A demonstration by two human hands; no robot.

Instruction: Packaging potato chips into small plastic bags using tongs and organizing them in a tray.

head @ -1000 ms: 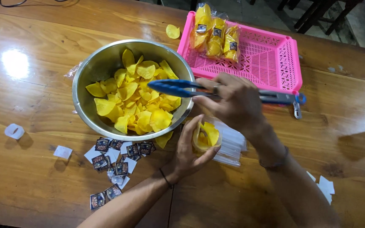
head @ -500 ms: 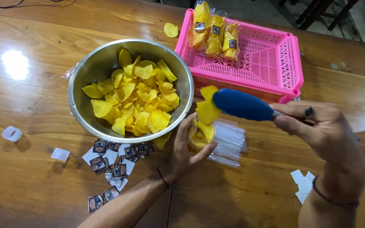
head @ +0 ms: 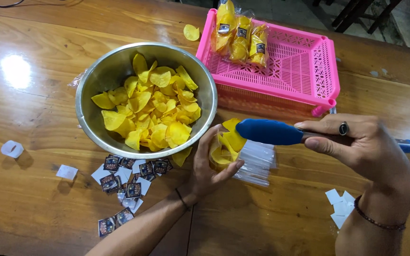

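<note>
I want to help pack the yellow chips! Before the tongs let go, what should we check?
1. Clear bag held open by the left hand: ok.
2. Blue tongs over the bag's mouth: ok.
3. Chip in the tongs' grip: ok.
4. Right hand firmly on the tongs: ok.
5. Room left in the bag: cannot tell.
6. More chips ready in the steel bowl: ok.
</note>
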